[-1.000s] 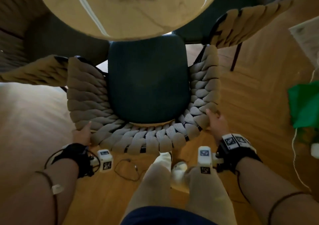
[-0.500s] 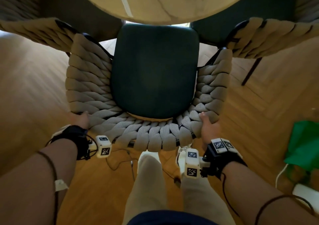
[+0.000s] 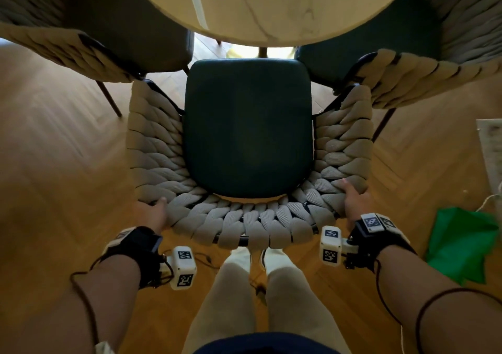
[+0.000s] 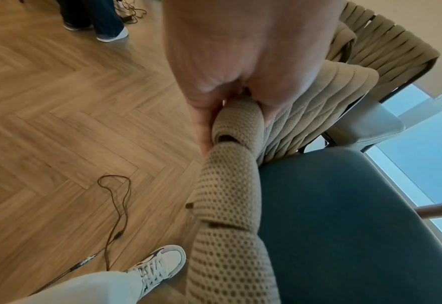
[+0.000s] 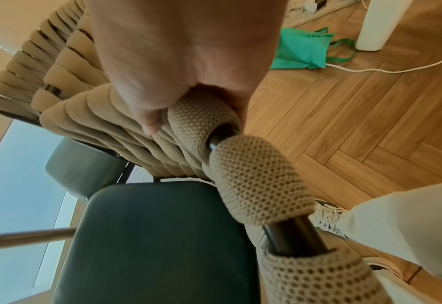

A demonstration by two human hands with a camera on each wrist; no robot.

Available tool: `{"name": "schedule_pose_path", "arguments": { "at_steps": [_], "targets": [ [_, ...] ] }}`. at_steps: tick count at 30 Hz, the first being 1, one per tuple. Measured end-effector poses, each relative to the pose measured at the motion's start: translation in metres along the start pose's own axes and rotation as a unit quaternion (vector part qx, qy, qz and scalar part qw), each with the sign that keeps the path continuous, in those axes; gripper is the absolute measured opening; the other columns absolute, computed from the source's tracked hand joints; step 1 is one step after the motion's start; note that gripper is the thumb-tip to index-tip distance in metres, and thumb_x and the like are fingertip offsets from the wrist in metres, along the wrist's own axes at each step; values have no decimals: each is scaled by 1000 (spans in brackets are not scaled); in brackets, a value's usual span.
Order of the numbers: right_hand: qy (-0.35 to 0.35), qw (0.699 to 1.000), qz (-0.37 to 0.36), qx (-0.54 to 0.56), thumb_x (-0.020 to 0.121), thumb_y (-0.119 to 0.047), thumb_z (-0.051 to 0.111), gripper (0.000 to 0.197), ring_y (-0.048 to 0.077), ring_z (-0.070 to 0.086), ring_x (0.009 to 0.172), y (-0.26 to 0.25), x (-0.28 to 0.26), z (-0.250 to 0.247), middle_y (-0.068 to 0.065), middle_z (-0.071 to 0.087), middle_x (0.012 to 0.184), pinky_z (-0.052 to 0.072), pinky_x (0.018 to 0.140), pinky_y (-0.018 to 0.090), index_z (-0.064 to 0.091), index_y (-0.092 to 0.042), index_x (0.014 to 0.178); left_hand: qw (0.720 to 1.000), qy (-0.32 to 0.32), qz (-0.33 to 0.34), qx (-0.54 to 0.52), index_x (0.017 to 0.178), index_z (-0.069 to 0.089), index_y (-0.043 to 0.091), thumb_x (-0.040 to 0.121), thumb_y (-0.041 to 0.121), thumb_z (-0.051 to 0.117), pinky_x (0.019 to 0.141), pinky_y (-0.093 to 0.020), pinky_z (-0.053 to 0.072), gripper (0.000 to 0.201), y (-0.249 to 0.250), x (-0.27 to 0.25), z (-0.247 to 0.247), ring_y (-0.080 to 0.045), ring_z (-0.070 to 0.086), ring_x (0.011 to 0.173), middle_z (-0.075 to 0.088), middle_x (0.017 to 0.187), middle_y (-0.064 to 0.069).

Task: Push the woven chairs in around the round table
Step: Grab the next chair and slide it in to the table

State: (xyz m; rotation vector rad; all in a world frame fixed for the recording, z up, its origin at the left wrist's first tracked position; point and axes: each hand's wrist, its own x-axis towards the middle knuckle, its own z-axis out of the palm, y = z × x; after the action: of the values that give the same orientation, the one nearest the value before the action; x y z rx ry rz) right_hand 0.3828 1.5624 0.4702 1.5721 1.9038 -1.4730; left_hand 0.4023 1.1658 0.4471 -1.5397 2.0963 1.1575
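Observation:
A woven chair (image 3: pixel 152 158) with a dark green seat cushion (image 3: pixel 247 125) stands in front of me, facing the round marble table (image 3: pixel 271 9). The cushion's front edge lies just short of the table rim in the head view. My left hand (image 3: pixel 153 214) grips the rear left corner of the woven backrest, fingers wrapped round the padded rim (image 4: pixel 230 226). My right hand (image 3: pixel 354 200) grips the rear right corner in the same way, and the dark metal frame tube (image 5: pixel 292 236) shows between the woven loops below it.
Two more woven chairs flank this one, on the left (image 3: pixel 68 44) and right (image 3: pixel 434 74), their armrests close to its front corners. A green bag (image 3: pixel 461 242) and a white cord (image 5: pixel 396 70) lie on the parquet at right. A thin cable (image 4: pixel 118 205) lies beside my feet.
The view has swung over the chair. The table rim covered the cushion's front edge before; now a narrow gap shows between them. Both hands keep their grip on the backrest.

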Motion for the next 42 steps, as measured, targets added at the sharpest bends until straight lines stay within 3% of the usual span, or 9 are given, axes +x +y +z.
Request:
{"name": "schedule_pose_path", "arguments": {
  "at_steps": [5,11,22,25,27,30,34,37,42],
  "targets": [
    [3,999,-22,-31,90,-36,62,57,34,54,122,-1,-1,-10,13,56,135,36,89,31,47,-10,138,999,-26,20,-29,140,43,-5,94,22,63,108,-55,43,57,-4,6,-3,-43,51,130,49,146,-25],
    [21,998,-25,-50,85,-46,63,67,36,52,124,15,-3,-28,13,54,139,40,105,50,45,-15,141,998,-46,27,-29,136,48,1,85,31,70,106,-56,45,63,-24,0,5,-39,55,125,55,140,-19],
    [15,998,-37,-38,87,-43,63,65,38,49,126,11,15,-53,16,51,141,38,107,50,43,-11,141,994,-95,16,-43,129,58,-2,90,10,68,102,-57,49,42,-32,-22,21,-38,59,120,62,130,-20],
    [8,998,-40,-45,88,-42,61,61,38,52,123,12,18,-55,17,55,136,40,103,47,46,-10,137,995,-97,5,-33,125,59,-10,90,9,68,100,-55,50,41,-28,-20,21,-45,59,119,62,129,-29],
    [14,998,-41,-50,88,-43,61,60,38,53,121,13,19,-55,18,56,135,40,101,47,47,-9,136,994,-106,-1,-40,124,55,-19,91,10,67,90,-50,50,46,-29,-19,22,-52,54,120,56,130,-39],
    [41,997,-40,-44,88,-43,61,64,38,51,125,15,18,-51,19,54,138,38,103,46,46,-7,138,991,-115,-5,-65,127,56,-14,91,16,68,74,-36,47,49,-24,-22,20,-44,59,114,59,130,-33],
    [51,998,-21,-31,88,-40,63,64,36,52,125,25,13,-43,15,54,138,38,105,44,44,-8,139,987,-80,-17,-140,139,48,5,87,31,72,99,-53,50,63,-11,-14,16,-36,60,118,60,132,-15],
    [47,999,6,-27,89,-37,61,65,39,50,127,25,15,-41,16,50,142,37,106,49,38,-9,143,985,-75,-39,-148,138,47,13,80,38,73,100,-57,50,69,-9,-2,16,-36,62,114,60,133,-13],
    [63,998,14,2,86,-26,62,55,38,58,113,31,12,-43,19,58,131,45,96,47,46,-10,136,982,-95,-66,-150,143,40,10,95,23,64,100,-58,48,55,-2,-19,14,-38,57,121,54,134,-13]
  ]
}}
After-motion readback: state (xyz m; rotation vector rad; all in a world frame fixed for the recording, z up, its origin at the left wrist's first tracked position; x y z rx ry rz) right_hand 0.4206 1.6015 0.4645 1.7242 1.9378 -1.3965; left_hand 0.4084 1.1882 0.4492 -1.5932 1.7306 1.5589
